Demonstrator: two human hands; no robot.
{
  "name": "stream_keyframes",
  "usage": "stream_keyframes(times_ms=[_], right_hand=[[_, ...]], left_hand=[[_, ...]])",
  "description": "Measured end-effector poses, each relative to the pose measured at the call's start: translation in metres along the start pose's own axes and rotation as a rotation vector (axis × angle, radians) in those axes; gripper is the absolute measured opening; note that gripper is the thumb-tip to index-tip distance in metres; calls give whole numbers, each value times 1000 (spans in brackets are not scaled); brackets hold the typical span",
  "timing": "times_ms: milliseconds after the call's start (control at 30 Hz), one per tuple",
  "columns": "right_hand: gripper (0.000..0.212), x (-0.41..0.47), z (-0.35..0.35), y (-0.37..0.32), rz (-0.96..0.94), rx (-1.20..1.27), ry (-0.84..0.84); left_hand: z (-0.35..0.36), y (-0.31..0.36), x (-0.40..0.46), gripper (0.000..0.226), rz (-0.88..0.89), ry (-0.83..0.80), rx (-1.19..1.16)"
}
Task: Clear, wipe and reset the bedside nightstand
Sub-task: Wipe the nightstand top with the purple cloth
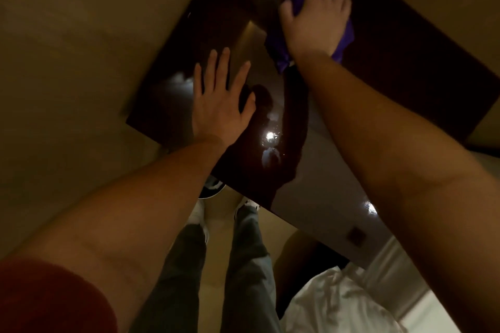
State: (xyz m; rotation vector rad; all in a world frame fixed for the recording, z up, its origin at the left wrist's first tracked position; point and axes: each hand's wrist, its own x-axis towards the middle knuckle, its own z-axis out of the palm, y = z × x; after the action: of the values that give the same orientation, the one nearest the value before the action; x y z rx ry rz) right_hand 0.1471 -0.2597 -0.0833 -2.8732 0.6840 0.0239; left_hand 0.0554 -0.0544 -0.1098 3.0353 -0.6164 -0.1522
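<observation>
The nightstand (167,105) has a dark, glossy top that mirrors ceiling lights. My left hand (219,100) lies flat on its near left part, fingers spread, holding nothing. At the far side, my right hand (318,13) presses flat on a purple cloth (347,38) against the top, fingers spread. The cloth shows around the palm and near the wrist; most of it is hidden under the hand.
A white bed sheet (332,303) lies at the lower right. Beige walls (67,48) meet the nightstand on the left and far side. My legs and white shoes (244,208) stand on the floor below its near edge. A round dark object (211,190) sits partly under the nightstand.
</observation>
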Motion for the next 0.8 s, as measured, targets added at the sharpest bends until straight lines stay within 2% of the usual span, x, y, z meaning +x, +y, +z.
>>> stream_keyframes(times_ms=[100, 233, 433, 533, 667, 800], right_hand=[[69, -18, 6, -14, -161, -6, -23], [69, -71, 1, 15, -248, 19, -22], [76, -142, -8, 82, -110, -30, -79], [79, -120, -12, 89, -27, -15, -69], [82, -60, -16, 72, 86, 3, 6], [84, -9, -10, 18, 21, 42, 13]], left_hand=[[-1, 0, -1, 69, -18, 16, -28], [-8, 4, -4, 77, -53, 31, -96], [-5, -9, -9, 75, -100, 49, -200], [1, -46, -37, 72, -222, 48, -80], [6, -57, -51, 73, -208, 41, -37], [7, -62, -48, 74, -230, 16, -17]])
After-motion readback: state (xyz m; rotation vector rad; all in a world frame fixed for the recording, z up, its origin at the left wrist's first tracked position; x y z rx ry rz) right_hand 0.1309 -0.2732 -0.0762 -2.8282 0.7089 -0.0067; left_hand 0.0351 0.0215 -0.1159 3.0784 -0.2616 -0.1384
